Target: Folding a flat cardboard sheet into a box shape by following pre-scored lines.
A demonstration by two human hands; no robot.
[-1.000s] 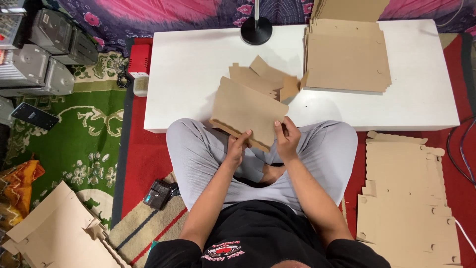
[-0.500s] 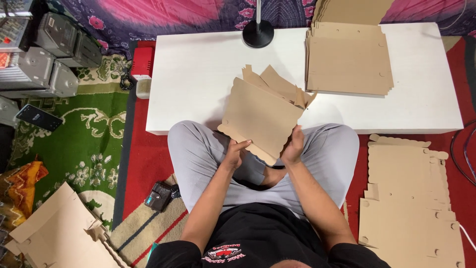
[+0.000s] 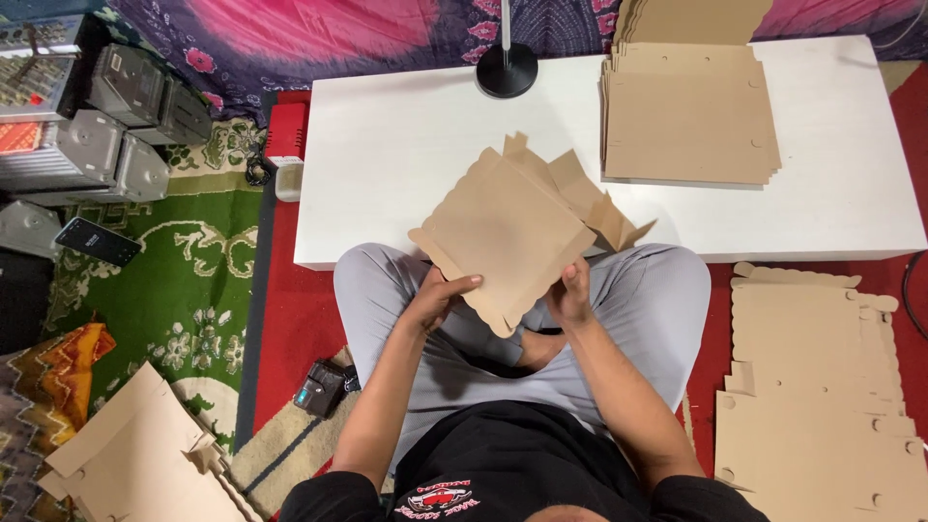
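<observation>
- Two bare hands held one flat brown die-cut cardboard box blank with scalloped edges: the left hand pinched its lower left edge, the right hand gripped its lower right edge.
- The blank hung tilted above the person's crossed grey-trousered legs, its far flaps reaching over the near edge of the low white rectangular table.
- One stack of folded brown cardboard boxes sat at the table's far right, well apart from the held blank; bare white tabletop lay open between them and to the left.
- One round black lamp base stood at the table's far edge.
- One pile of flat brown cardboard blanks lay on the red floor mat by the right knee; another pile of cardboard blanks lay at the lower left.
- One small black device rested near the left thigh, and one dark phone lay on the green patterned rug.
</observation>
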